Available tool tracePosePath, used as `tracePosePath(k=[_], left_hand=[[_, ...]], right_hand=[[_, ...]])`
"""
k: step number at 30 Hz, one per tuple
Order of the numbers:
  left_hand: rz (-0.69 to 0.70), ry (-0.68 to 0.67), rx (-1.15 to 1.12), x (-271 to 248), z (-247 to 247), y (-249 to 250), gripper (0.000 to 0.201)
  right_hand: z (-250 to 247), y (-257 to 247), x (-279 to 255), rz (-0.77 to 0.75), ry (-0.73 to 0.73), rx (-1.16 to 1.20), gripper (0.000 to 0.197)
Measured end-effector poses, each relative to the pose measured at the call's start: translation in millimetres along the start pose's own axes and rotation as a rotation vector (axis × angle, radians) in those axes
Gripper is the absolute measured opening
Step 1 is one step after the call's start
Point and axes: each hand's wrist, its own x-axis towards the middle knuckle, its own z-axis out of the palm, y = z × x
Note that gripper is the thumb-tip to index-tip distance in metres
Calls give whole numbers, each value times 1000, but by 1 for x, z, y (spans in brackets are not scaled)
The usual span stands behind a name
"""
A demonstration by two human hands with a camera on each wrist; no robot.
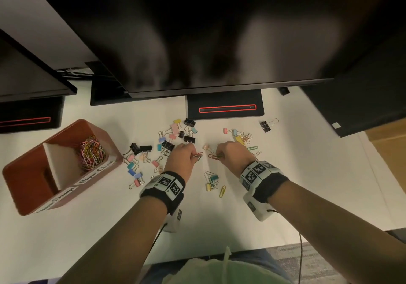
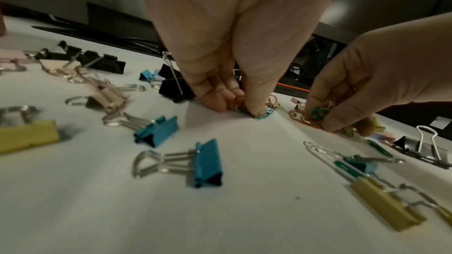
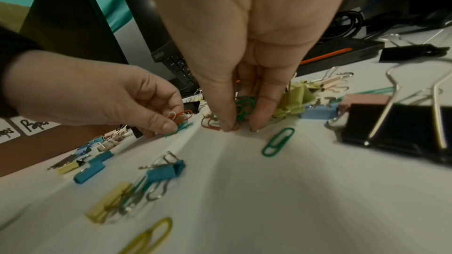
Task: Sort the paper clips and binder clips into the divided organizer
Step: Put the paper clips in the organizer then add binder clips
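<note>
Coloured and black binder clips [image 1: 173,138] and a few paper clips lie scattered across the white desk. My left hand [image 1: 193,154] pinches a small bunch of paper clips [image 2: 254,109] against the desk, orange, white and teal ones [image 3: 179,120]. My right hand [image 1: 219,155] pinches its own bunch of green and orange paper clips [image 3: 243,110] on the desk. The brown divided organizer [image 1: 109,143] stands at the left; its far compartment holds a heap of coloured paper clips [image 1: 91,152], while I see nothing in its near one.
Monitor stands [image 1: 225,104] and a large dark screen [image 1: 197,31] close off the back. A green paper clip [image 3: 277,141] and a big black binder clip [image 3: 396,132] lie right of my right hand. A yellow paper clip [image 1: 222,191] lies nearer me.
</note>
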Motion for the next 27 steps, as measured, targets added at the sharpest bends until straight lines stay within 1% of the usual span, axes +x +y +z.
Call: tracePosePath(k=[5, 9, 11, 14, 16, 19, 23, 27], left_hand=[[-12, -22, -48, 0, 0, -3, 14], [-60, 4, -184, -2, -4, -7, 19], [-66, -13, -207, -4, -4, -6, 24], [-33, -53, -100, -6, 0, -1, 24], [-7, -31, -30, -5, 3, 4, 19], [-9, -20, 9, -3, 3, 7, 19], [24, -59, 85, -4, 1, 5, 20], [53, -95, 151, -7, -2, 1, 20]], right_hand=[[-2, 5, -2, -29, 3, -52, 19], [-2, 5, -2, -41, -7, -50, 20], [-3, 4, -2, -37, -26, -52, 20], [-3, 2, -5, -57, -49, -70, 23], [-1, 2, -7, -77, -37, -85, 23], [1, 3, -7, -95, -4, -68, 22], [0, -1, -10, -94, -12, -25, 20], [-7, -1, -12, -81, 26, 39, 16]])
